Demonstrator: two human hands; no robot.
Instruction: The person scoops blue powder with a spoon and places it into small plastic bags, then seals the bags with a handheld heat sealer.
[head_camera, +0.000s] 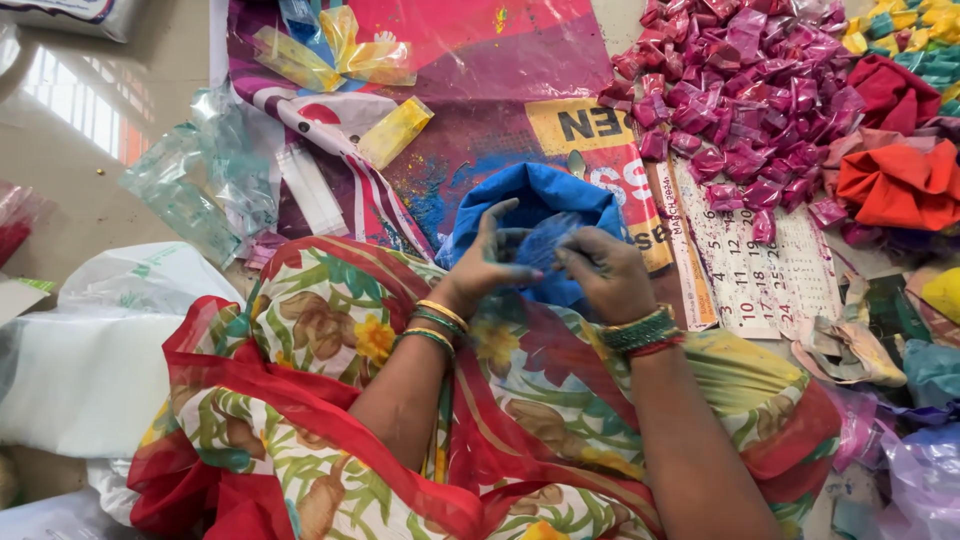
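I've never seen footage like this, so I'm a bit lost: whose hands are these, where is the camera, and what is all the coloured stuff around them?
There is no machine here. A camera worn on a person's head looks down at their own two hands. The left hand and the right hand, both dusted with blue, meet over an open blue bag and together hold a small clear packet of blue powder. The bag rests by the person's lap, which is covered in flowered red cloth. On the floor, upper right, lies a heap of small magenta packets, next to red bundles and a calendar sheet. Empty clear bags lie to the left.
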